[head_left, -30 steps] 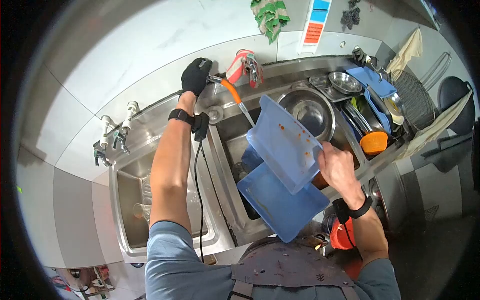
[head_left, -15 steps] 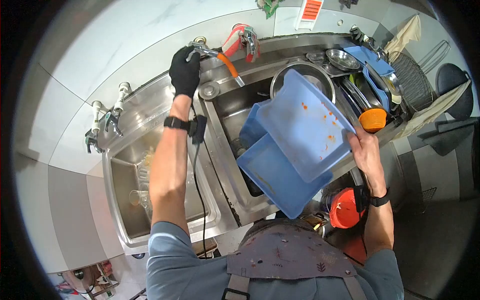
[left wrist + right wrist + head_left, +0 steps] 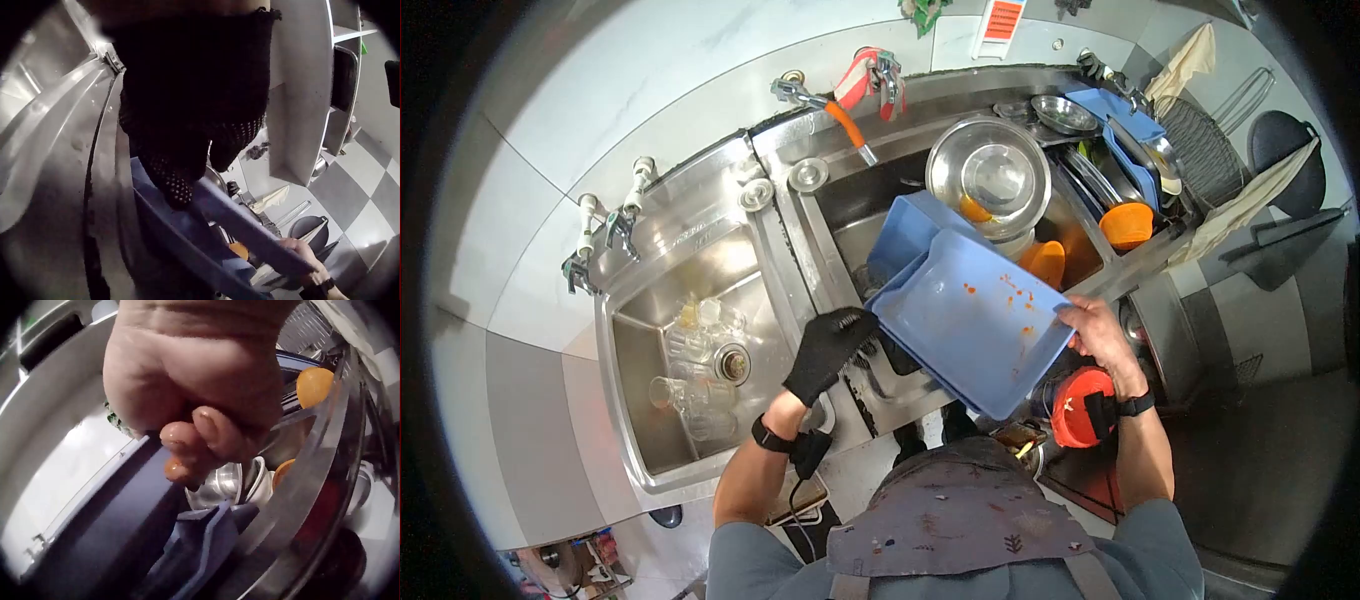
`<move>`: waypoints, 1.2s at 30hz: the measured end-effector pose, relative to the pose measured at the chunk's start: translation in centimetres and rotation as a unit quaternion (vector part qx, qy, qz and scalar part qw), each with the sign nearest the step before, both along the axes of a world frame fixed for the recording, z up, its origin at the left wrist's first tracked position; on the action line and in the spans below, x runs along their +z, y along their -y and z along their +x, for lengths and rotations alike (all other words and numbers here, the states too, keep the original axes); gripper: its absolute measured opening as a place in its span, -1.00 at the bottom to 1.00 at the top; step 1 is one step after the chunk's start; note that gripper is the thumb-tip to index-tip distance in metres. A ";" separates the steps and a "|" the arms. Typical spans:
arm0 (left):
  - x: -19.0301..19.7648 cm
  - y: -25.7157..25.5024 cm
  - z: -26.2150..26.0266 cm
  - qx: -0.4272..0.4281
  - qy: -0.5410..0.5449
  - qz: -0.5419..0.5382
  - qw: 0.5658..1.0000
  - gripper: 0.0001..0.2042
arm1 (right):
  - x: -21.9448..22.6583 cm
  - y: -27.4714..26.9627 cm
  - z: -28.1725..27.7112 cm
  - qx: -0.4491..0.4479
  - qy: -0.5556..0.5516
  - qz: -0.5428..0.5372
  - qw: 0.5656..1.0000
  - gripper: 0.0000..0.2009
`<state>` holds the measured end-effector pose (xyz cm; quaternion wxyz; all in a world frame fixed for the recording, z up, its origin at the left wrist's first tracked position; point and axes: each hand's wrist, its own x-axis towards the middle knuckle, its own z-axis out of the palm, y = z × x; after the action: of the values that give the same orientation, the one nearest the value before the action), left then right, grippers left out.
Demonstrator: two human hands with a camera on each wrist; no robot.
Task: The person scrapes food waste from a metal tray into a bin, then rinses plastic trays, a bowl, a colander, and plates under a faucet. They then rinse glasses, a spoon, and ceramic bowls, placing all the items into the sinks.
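Observation:
In the head view, a shallow blue tray (image 3: 990, 320) with orange food spots is held tilted over the front edge of the sink. My bare right hand (image 3: 1100, 335) grips its right rim, and in the right wrist view the wet fingers (image 3: 181, 437) curl round that rim. At the tray's left corner is my black-gloved left hand (image 3: 833, 350); in the left wrist view its fingers (image 3: 172, 187) pinch the rim. A second blue tray lies beneath, mostly hidden. Behind it a deeper blue container (image 3: 915, 235) stands in the right sink basin (image 3: 855, 240).
A steel bowl (image 3: 988, 175) and orange bowl (image 3: 1045, 262) sit behind the trays. An orange-sleeved faucet (image 3: 845, 125) hangs over the basin. Glass mugs (image 3: 700, 395) lie in the left basin (image 3: 635, 400). Dishes crowd the right rack; a red bucket (image 3: 1085, 405) stands below.
My left hand has left the orange-sleeved faucet and come down to the tray's left corner. The upper tray has swung lower and now covers most of the second tray.

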<state>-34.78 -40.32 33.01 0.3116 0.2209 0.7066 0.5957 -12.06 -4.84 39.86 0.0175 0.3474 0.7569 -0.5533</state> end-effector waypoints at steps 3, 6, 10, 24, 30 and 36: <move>2.0 0.7 2.8 -0.064 -0.027 -0.038 0.997 -0.75 | 0.3 -1.5 0.6 -0.024 -0.085 -0.011 0.996 -0.77; 3.8 0.1 4.9 -0.066 0.054 -0.030 0.996 -0.70 | 2.7 -1.4 0.2 -0.089 -0.134 -0.022 0.987 -0.78; 4.7 -3.3 7.6 -0.076 0.101 0.065 0.990 -0.64 | 2.0 2.0 -1.8 -0.121 -0.212 -0.041 0.969 -0.78; 2.0 -9.9 7.3 0.167 -0.011 0.134 0.977 -0.69 | -1.6 9.4 -2.3 0.092 -0.172 -0.096 0.976 -0.73; 3.0 -6.3 5.3 0.187 -0.050 0.063 0.979 -0.69 | 4.7 -2.1 -1.7 -0.008 -0.245 0.245 0.938 -0.67; 3.2 -5.6 3.7 0.067 0.009 0.004 0.998 -0.64 | 3.4 -6.2 -4.7 0.086 -0.157 0.054 0.982 -0.59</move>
<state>-31.08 -34.76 36.23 0.2763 0.1687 0.7143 0.6205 -16.76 1.41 43.30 -0.0732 0.1900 0.8063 -0.5554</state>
